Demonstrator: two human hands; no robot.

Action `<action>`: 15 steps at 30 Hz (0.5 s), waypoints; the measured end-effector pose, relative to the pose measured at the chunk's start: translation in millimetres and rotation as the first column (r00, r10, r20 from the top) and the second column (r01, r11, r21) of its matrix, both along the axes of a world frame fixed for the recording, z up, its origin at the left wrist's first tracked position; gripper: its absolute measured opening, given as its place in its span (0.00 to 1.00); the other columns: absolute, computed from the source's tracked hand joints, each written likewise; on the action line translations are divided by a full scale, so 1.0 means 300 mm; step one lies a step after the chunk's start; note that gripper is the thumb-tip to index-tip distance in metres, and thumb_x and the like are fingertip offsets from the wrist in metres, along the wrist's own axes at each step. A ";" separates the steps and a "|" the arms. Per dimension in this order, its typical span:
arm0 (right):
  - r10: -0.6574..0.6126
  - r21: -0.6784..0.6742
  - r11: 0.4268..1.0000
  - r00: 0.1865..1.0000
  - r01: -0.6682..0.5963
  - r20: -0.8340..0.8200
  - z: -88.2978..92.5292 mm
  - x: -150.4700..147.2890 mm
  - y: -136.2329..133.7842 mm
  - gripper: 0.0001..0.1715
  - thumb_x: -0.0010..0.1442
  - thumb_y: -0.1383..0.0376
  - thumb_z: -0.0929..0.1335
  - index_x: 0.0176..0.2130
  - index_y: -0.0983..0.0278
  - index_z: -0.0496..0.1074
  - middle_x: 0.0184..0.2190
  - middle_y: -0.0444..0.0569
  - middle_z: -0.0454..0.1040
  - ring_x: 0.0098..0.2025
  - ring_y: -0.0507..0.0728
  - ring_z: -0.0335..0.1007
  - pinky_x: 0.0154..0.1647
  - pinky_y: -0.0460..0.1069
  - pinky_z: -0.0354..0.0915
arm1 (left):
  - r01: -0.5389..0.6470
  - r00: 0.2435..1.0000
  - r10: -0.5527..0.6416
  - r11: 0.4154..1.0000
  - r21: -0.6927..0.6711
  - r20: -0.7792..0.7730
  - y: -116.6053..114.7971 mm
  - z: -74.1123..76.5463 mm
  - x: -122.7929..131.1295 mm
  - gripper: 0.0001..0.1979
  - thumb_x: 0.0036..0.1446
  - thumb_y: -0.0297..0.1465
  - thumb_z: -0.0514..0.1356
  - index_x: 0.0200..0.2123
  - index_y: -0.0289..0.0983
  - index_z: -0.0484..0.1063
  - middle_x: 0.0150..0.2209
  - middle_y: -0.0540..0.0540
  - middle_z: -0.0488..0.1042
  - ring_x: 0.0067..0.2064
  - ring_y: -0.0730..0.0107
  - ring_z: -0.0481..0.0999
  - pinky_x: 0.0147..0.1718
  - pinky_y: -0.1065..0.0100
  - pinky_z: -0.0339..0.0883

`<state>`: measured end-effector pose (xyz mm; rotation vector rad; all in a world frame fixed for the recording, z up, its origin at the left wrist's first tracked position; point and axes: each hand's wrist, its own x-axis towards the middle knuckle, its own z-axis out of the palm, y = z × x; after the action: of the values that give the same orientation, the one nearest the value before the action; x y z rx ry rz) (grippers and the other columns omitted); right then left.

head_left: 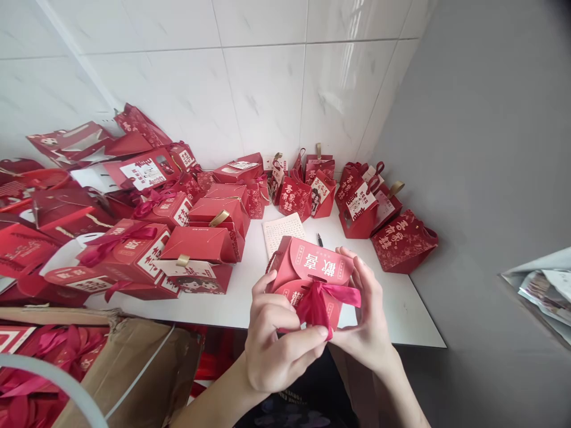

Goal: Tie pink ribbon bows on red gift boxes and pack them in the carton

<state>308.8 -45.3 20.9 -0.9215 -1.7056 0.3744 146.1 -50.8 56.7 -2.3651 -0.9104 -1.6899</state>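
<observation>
While the left hand [280, 340] and right hand [369, 312] grasp a box [320, 261] over the worktop [408, 309] at six o'clock, its ribbon [314, 304] looks knotted, perhaps with only tidying left. A carton [134, 368] at eight o'clock holds more ribbon [66, 351]; farther, loose boxes [134, 245], some agape, crowd ten o'clock, while finished-looking bags [357, 205] stand near one o'clock.

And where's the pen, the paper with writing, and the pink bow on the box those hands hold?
Pen [320, 240]: head view, on its dark barrel.
Paper [284, 228]: head view, on its middle.
Pink bow [318, 297]: head view, near its knot.
</observation>
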 end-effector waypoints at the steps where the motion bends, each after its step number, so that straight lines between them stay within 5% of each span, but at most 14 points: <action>1: 0.014 0.004 1.000 1.000 -0.014 -0.003 0.001 0.004 0.004 0.55 0.48 0.60 0.73 0.63 0.57 0.40 0.62 0.59 0.47 0.62 0.69 0.49 0.56 0.66 0.59 | -0.009 1.000 0.009 1.000 0.004 0.000 -0.003 0.002 0.003 0.05 0.52 0.26 0.59 0.33 0.42 0.69 0.24 0.53 0.60 0.31 0.73 0.65 0.50 0.51 0.64; 15: 0.248 0.009 0.969 0.969 -0.248 0.005 0.024 0.002 0.111 0.56 0.46 0.62 0.74 0.63 0.58 0.42 0.62 0.54 0.49 0.63 0.67 0.46 0.60 0.67 0.53 | -0.165 0.981 0.162 0.986 0.028 0.103 -0.004 -0.004 0.022 0.03 0.57 0.27 0.57 0.30 0.37 0.70 0.25 0.53 0.60 0.31 0.75 0.64 0.50 0.53 0.62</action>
<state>309.5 -12.0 28.2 -0.7025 -1.8302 0.5301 152.8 -52.0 55.4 -2.1335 -1.0484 -1.7585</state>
